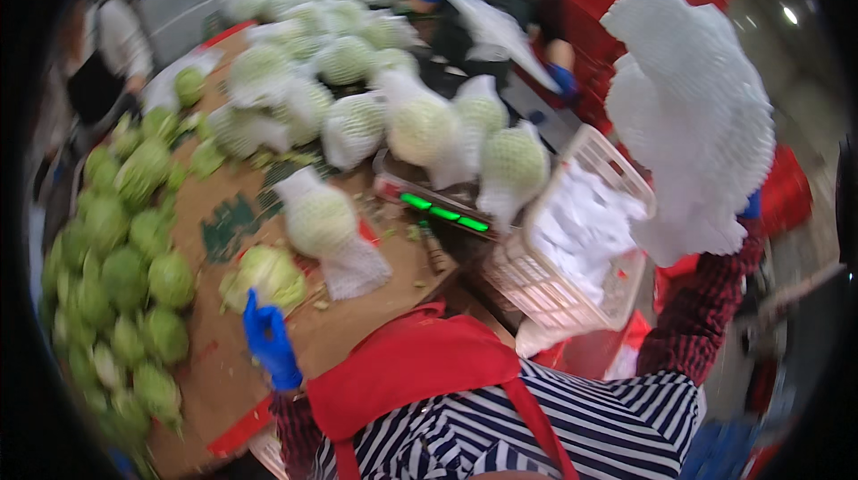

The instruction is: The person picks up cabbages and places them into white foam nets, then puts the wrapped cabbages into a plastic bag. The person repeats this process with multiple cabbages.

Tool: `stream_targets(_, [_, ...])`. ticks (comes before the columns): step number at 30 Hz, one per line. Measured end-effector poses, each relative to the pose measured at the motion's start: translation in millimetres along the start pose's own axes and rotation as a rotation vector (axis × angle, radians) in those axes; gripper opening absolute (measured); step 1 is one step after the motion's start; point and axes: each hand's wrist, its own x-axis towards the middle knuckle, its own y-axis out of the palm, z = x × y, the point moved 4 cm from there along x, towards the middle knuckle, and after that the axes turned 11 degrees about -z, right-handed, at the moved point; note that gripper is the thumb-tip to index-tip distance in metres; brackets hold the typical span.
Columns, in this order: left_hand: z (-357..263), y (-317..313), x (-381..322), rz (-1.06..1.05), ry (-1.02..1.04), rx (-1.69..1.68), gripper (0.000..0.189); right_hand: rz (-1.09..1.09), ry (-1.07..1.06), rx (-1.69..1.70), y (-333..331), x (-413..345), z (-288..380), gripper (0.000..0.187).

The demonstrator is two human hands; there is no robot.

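Observation:
My left hand (pixel 273 346), in a blue glove, is raised beside a trimmed cabbage head (pixel 268 277) on the brown cardboard table cover (pixel 228 352). Its thumb and a finger curl toward each other, with nothing seen between them. At the upper right, my right hand (pixel 752 204) holds up white foam net sleeves (pixel 690 118). The sleeves hide most of that blue-gloved hand. Just beyond the bare cabbage lies a cabbage in a foam net (pixel 322 222), the loose net end toward me.
Unwrapped green cabbages (pixel 127 275) are heaped along the left. Several net-wrapped cabbages (pixel 348 61) fill the back, some near a scale with a lit green display (pixel 444 213). A knife (pixel 432 245) lies at the table edge. A plastic basket (pixel 536 279) holds white sleeves. Co-workers stand opposite and left.

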Motion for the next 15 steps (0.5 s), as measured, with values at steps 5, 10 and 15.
stream_targets(5, [2.3,-7.7,-7.1,0.002,-0.111,-0.171,0.051,0.023,-0.243,0.261,64.0,48.7,185.7,0.048])
stream_targets(10, [-17.3,-25.7,-11.3,-0.087,0.157,-0.007,0.057,0.178,-0.582,0.889,158.1,28.3,448.9,0.053])
stream_targets(15, [-15.0,-62.0,-8.9,-0.197,0.145,0.002,0.054,0.429,-0.827,1.5,221.1,-114.1,698.2,0.059])
